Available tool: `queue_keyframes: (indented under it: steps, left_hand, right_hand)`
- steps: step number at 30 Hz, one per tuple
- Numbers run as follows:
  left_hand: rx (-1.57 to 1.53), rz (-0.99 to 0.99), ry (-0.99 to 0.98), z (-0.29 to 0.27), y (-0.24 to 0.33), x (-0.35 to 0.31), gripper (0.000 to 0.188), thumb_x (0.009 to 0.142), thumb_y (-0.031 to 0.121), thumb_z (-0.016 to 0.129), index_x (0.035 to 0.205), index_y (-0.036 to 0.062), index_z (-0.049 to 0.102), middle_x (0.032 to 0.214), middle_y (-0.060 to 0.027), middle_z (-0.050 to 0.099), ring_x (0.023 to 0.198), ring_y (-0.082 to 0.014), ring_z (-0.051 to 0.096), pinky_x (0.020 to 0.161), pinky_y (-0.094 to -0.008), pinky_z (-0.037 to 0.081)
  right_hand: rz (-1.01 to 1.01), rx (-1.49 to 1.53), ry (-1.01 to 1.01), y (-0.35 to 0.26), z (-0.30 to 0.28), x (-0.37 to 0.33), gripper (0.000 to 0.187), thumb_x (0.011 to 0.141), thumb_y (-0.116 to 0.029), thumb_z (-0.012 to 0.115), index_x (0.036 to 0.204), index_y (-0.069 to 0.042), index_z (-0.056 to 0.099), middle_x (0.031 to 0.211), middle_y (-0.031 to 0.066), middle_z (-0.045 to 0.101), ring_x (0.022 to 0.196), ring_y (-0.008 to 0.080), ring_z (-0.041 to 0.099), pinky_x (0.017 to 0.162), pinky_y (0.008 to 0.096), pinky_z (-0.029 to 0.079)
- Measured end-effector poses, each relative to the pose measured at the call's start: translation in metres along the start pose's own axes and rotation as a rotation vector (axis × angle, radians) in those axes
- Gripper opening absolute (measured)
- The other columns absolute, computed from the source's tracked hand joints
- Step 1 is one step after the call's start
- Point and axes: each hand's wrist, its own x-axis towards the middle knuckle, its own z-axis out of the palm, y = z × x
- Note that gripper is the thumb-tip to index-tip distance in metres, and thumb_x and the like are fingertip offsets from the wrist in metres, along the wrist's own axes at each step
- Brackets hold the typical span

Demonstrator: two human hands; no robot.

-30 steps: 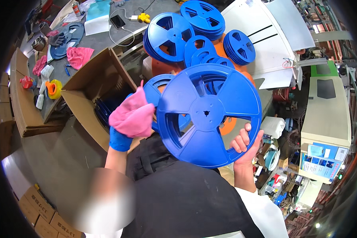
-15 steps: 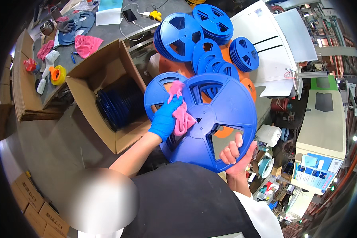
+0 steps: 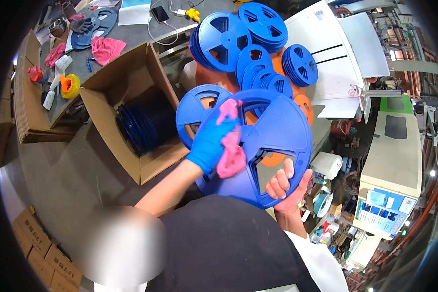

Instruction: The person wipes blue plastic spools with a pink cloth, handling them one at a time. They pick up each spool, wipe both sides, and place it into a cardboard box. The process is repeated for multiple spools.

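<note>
Gloved left hand (image 3: 208, 142) and pink cloth (image 3: 231, 164) had moved from beside the reel (image 3: 288, 125) onto its left half since a second earlier. Leftmost, a box (image 3: 103, 116) stood open with blue discs (image 3: 134, 127) inside. Next, the left hand held the cloth bunched near the hub; pressure couldn't be told. Reel, round with no long axis, was face-up between the hands, right of the box. Bare right hand (image 3: 287, 188) gripped its lower-right rim, fingers through a window.
</note>
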Motion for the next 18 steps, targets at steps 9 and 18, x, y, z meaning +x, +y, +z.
queue_keyframes:
  steps: [9, 18]
  left_hand:
    - [-0.556, -0.451, 0.029, -0.016, 0.032, 0.002, 0.047, 0.095, 0.035, 0.054, 0.130, 0.0041, 0.051, 0.120, -0.0122, 0.057, 0.113, -0.0172, 0.050, 0.099, -0.0296, 0.038]
    - [-0.620, -0.453, -0.096, 0.005, 0.080, 0.015, 0.038, 0.097, 0.023, 0.051, 0.132, 0.0095, 0.053, 0.126, -0.0121, 0.054, 0.116, -0.0197, 0.050, 0.102, -0.0289, 0.037]
  right_hand:
    - [0.005, -0.022, -0.027, -0.002, -0.001, 0.000, 0.046, 0.091, -0.059, 0.049, 0.085, -0.014, 0.039, 0.053, -0.0039, 0.031, 0.039, 0.0075, 0.030, 0.041, 0.0244, 0.025]
    - [0.053, -0.016, 0.042, -0.004, 0.001, 0.004, 0.052, 0.086, -0.066, 0.050, 0.084, -0.015, 0.041, 0.054, -0.0044, 0.031, 0.040, 0.0070, 0.029, 0.043, 0.0243, 0.024]
